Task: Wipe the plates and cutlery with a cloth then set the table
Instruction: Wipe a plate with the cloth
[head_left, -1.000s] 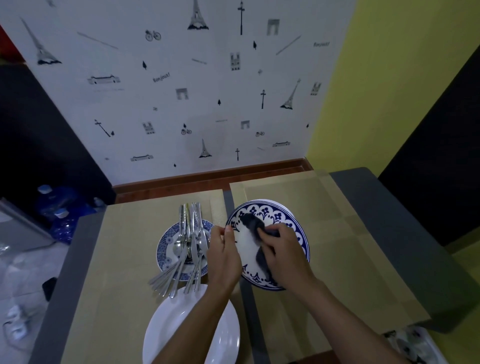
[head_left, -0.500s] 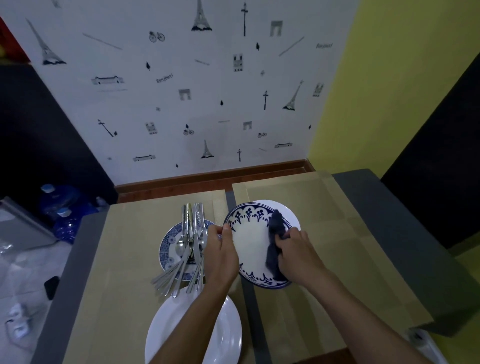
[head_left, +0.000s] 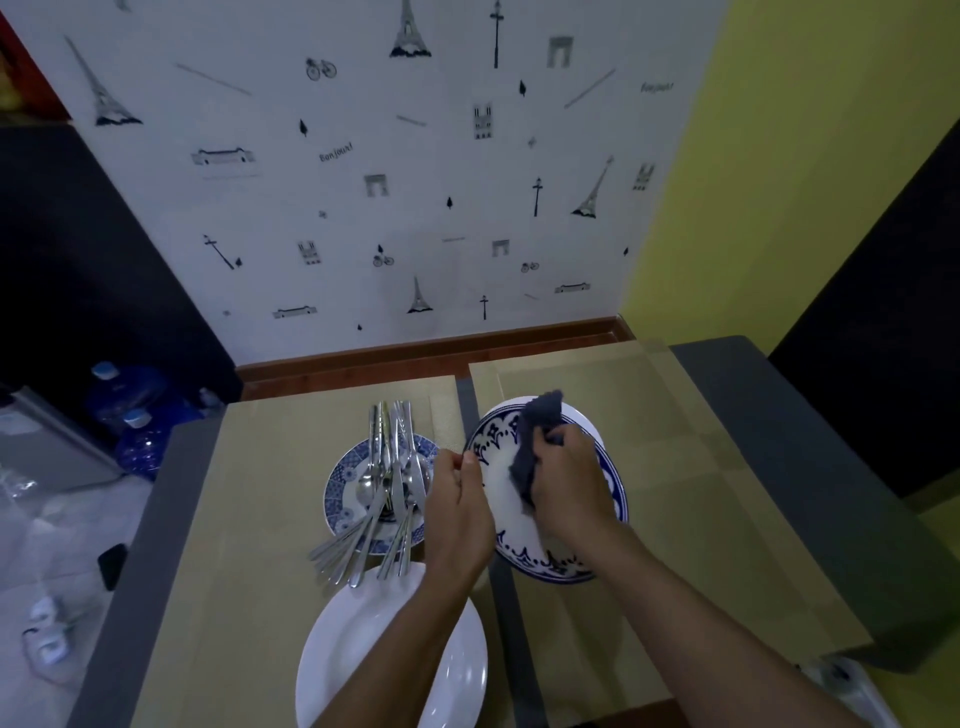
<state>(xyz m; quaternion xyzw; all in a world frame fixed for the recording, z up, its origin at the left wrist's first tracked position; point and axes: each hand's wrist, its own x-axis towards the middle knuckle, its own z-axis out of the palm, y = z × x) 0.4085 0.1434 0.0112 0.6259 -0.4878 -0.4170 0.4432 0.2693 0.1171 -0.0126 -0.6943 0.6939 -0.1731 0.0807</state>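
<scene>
My left grip (head_left: 460, 499) pinches the blue-rimmed plate (head_left: 540, 564) at its left edge, steadying it tilted over the counter (head_left: 779, 441). My right grip (head_left: 569, 478) clenches the cloth (head_left: 537, 436) against its face to wipe. Cutlery (head_left: 387, 483) lies on the small plate (head_left: 340, 488) alongside.

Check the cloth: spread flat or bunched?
Bunched. The right hand grips the cloth crumpled against the patterned plate, one corner sticking up.

cutlery (head_left: 396, 467) on small plate (head_left: 343, 478), held plate (head_left: 540, 566) right, large plate (head_left: 363, 649) nearest
</scene>
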